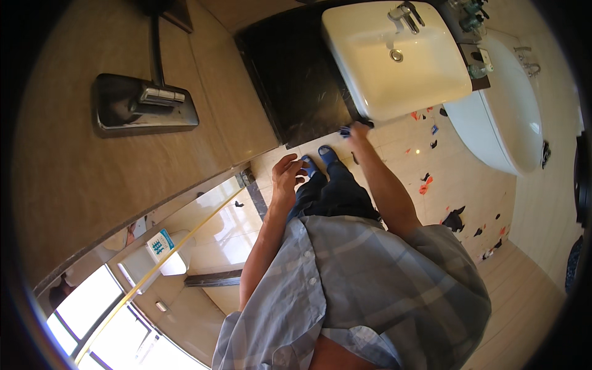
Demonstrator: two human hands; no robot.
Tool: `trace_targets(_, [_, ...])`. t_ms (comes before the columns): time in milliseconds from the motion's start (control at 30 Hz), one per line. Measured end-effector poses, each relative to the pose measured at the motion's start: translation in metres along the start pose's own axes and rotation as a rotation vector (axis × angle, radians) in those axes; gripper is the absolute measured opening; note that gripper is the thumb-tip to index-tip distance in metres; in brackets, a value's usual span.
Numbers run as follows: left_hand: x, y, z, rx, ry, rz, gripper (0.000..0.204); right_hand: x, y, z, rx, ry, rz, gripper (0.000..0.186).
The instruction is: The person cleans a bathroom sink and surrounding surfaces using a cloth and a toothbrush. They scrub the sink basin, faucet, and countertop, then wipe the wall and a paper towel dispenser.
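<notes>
My left hand (285, 177) hangs in front of my body, near the dark counter's front edge. Its fingers are loosely bent and apart, and it holds nothing. My right hand (359, 131) reaches to the near corner of the white washbasin (368, 110). It is closed on a small dark blue thing (346, 132), perhaps a cloth, which is blurred and partly covered by the fingers. The black countertop (290, 80) lies left of the basin. A chrome tap (406, 17) stands at the basin's far side, with a round drain (396, 55) below it.
Scraps of dark and orange-red stuff (426, 185) litter the tiled floor on the right. A white bathtub (493, 132) stands beyond them. Bottles (473, 23) crowd the counter right of the basin. At the left are a wall-mounted chrome fixture (145, 105) and a toilet (139, 268).
</notes>
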State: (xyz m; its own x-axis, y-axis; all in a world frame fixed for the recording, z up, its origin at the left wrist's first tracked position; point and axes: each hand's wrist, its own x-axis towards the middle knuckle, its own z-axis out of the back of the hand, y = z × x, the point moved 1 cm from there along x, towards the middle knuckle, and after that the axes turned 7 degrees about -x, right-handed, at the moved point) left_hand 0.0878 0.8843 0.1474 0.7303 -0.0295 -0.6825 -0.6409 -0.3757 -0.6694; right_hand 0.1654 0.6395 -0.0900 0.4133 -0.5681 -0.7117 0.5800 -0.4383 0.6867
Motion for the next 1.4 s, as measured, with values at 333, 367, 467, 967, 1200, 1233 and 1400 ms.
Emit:
trace_targets(333, [-0.010, -0.006, 0.015, 0.043, 0.010, 0.005, 0.029, -0.147, -0.130, -0.150, -0.006, 0.246, -0.301, 0.021])
trace_targets(367, [-0.010, -0.009, 0.014, 0.064, 0.020, -0.001, 0.029, -0.142, -0.127, -0.150, 0.057, 0.261, -0.311, 0.022])
trace_targets(467, [-0.004, -0.010, 0.009, 0.089, 0.050, -0.003, 0.034, -0.081, -0.133, -0.141, 0.307, 0.186, -0.271, 0.025])
trace_targets(967, [0.033, 0.003, -0.072, 0.413, 0.281, 0.015, 0.029, -0.081, 0.037, -0.017, 0.029, -0.197, -0.082, 0.078])
trace_targets(1200, [0.064, 0.009, -0.144, 0.674, 0.400, -0.098, 0.027, -0.062, 0.040, 0.001, 0.000, -0.121, -0.098, 0.064])
trace_targets(1233, [0.069, 0.012, -0.152, 0.689, 0.404, -0.101, 0.027, -0.059, 0.053, 0.010, 0.052, -0.123, -0.129, 0.064])
trace_targets(1400, [0.083, 0.037, -0.198, 0.737, 0.412, -0.087, 0.028, 0.061, 0.019, 0.035, 0.513, -0.181, 0.013, 0.067])
